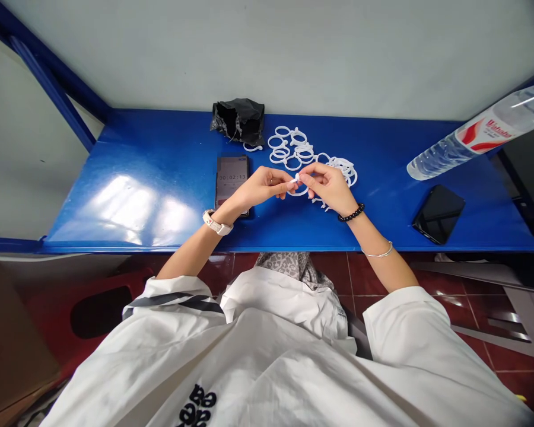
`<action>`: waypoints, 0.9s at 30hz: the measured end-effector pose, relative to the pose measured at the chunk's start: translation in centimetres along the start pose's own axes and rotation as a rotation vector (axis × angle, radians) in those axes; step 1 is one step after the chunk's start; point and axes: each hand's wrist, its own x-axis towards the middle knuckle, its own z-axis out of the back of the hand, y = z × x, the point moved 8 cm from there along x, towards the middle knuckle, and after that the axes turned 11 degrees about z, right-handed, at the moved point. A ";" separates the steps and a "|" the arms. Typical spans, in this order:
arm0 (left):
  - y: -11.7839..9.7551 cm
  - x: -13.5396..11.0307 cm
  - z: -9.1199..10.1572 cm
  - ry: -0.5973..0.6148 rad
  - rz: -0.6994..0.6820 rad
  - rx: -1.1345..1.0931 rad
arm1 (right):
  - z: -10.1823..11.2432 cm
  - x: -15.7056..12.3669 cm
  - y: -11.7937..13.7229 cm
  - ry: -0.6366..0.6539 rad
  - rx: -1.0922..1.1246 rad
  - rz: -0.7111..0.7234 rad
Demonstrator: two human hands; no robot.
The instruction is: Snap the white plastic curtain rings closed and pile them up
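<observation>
A white plastic ring (299, 193) with a small knob is pinched between my two hands, above the blue table. My left hand (269, 185) has its thumb and fingers closed on the ring's left side. On the other side, my right hand (328, 185) grips it near the knob with thumb and forefinger. Just beyond my hands lie several loose white rings (292, 160), some overlapping. A denser heap of white rings (349, 169) sits behind my right hand, partly covered by it. Small white pieces (320, 203) show below my right hand.
A phone (231, 178) with a running timer lies by my left forearm. Behind it is an open black plastic bag (239, 121), with one ring (252, 147) at its mouth. A water bottle (476, 139) and a dark phone (439, 213) are at the right of the blue table (365, 231).
</observation>
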 end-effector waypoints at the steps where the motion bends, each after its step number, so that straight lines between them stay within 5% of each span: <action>1: 0.0 0.0 -0.1 0.008 0.004 -0.004 | -0.3 0.0 -0.2 0.038 0.077 -0.028; 14: -0.6 -0.6 -2.0 0.167 -0.039 0.160 | -2.8 -0.2 0.4 0.250 0.297 -0.033; 27: -1.3 -0.6 -2.6 0.202 -0.038 0.036 | -4.5 -0.7 -0.6 0.148 0.622 -0.154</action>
